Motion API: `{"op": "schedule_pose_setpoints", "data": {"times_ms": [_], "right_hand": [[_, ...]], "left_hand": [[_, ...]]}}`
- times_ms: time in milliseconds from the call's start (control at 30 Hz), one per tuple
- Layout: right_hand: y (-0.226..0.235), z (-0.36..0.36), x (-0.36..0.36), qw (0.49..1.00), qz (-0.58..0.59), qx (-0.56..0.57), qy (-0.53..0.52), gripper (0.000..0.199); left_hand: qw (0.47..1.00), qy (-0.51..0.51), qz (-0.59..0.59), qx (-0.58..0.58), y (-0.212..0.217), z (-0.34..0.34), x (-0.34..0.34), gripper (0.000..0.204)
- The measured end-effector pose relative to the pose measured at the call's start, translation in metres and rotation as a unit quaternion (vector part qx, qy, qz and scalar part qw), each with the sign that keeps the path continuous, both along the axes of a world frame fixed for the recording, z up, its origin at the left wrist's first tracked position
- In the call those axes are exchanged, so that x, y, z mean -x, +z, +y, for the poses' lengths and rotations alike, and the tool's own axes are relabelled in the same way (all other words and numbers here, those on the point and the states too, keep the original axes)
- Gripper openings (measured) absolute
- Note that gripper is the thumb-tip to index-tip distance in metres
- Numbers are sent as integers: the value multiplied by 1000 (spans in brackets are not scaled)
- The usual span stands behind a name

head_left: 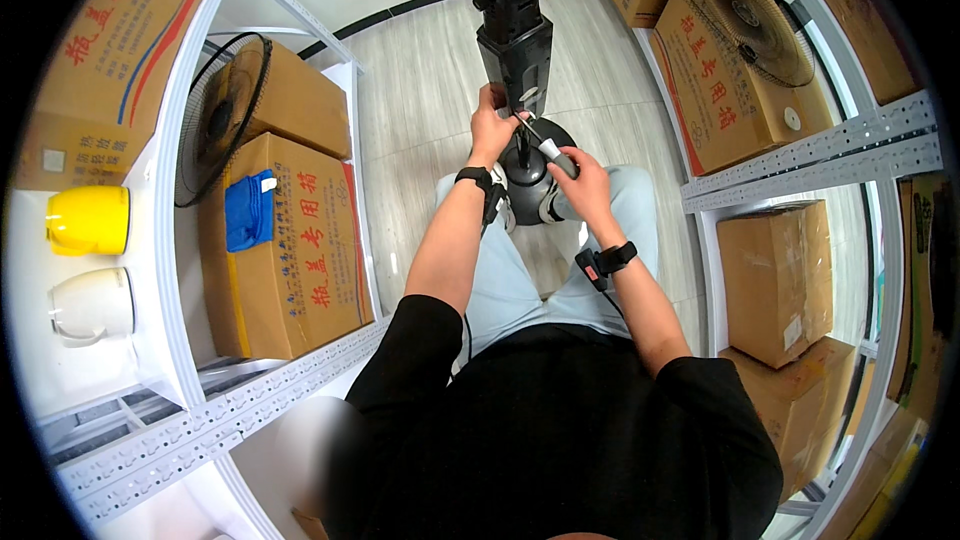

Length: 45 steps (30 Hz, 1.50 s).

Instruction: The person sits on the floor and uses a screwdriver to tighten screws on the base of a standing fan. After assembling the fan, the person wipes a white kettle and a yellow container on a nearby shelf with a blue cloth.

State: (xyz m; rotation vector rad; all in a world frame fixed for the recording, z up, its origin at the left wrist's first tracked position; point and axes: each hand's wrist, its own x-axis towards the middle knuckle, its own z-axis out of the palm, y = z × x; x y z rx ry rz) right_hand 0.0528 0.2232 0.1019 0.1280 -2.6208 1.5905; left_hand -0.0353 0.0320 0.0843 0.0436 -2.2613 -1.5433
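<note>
In front of me stands a black pedestal fan (515, 55), its head cut off by the top edge and its round base (545, 202) on the floor between my feet. My right hand (588, 185) is closed round the grey and white handle of a screwdriver (557, 155). The thin shaft points up and left toward the lower part of the fan's column. My left hand (490, 130) is at the column's left side, fingers bent against it near the screwdriver's tip. Whether a screw sits at the tip is too small to tell.
White metal shelves (185, 270) with cardboard boxes (280, 270) flank me on both sides. A round fan grille (225, 115) leans on the left; another grille (750, 15) lies on a box at the right. A blue cloth (250, 212), yellow mug (90, 220) and white mug (92, 305) are at left.
</note>
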Motion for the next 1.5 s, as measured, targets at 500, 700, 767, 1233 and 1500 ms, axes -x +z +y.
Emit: {"op": "schedule_pose_setpoints", "data": {"times_ms": [500,700,767,1233,1500], "right_hand": [[5,43,-10,998,0,8,-70,37],[4,44,8,997,35,-13,-61,36],[4,40,10,997,34,-12,-65,37],[7,29,19,980,148,-116,-61,35],[1,49,48,988,-124,93,11,37]], "left_hand": [[992,-88,56,-70,56,-9,15,69],[992,-17,95,-80,114,16,25,69],[993,7,89,-78,113,17,22,59],[984,-36,106,-137,115,21,21,57],[984,-34,101,-141,116,23,19,57]]}}
